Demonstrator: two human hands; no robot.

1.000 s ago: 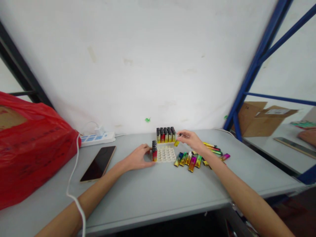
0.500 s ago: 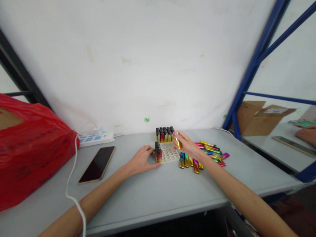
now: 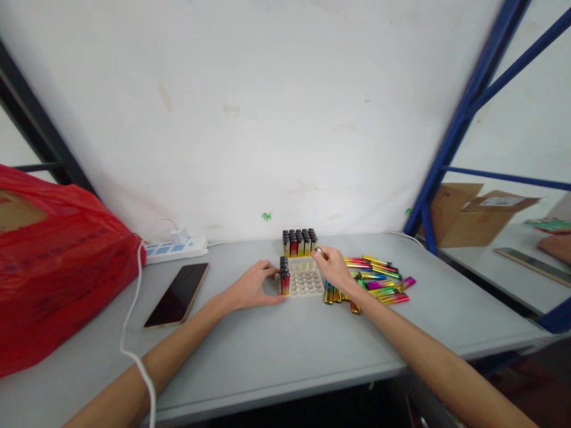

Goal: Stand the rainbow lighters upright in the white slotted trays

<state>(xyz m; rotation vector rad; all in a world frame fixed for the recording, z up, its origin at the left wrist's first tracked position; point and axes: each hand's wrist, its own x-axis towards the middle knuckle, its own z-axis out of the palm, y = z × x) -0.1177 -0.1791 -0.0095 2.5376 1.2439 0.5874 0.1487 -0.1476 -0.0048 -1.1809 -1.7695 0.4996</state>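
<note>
A pale tray [image 3: 307,284] with rows of round-edged slots lies on the table. One row of black-topped lighters [image 3: 285,278] stands upright along its left side. My left hand [image 3: 255,286] is curved round the tray's left side, thumb at the near corner and fingers against the standing row. Above the tray's right far part, my right hand [image 3: 332,268] is closed in a pinch on a lighter [image 3: 318,251]; only its light tip shows, and the fingers hide the rest. To the right lies a loose pile of shiny multicoloured lighters [image 3: 382,284], partly behind my right wrist.
Behind the tray, near the wall, stands a block of upright lighters [image 3: 300,244]. At left are a phone [image 3: 177,295], a power strip [image 3: 178,249], a white cable [image 3: 129,321] and a red bag [image 3: 66,279]. A blue frame [image 3: 450,131] and cardboard box [image 3: 468,214] stand right.
My right hand has lowered a little over the tray, and the gold lighter it showed is now mostly covered by the fingers. My left hand has stayed at the tray's left side.
</note>
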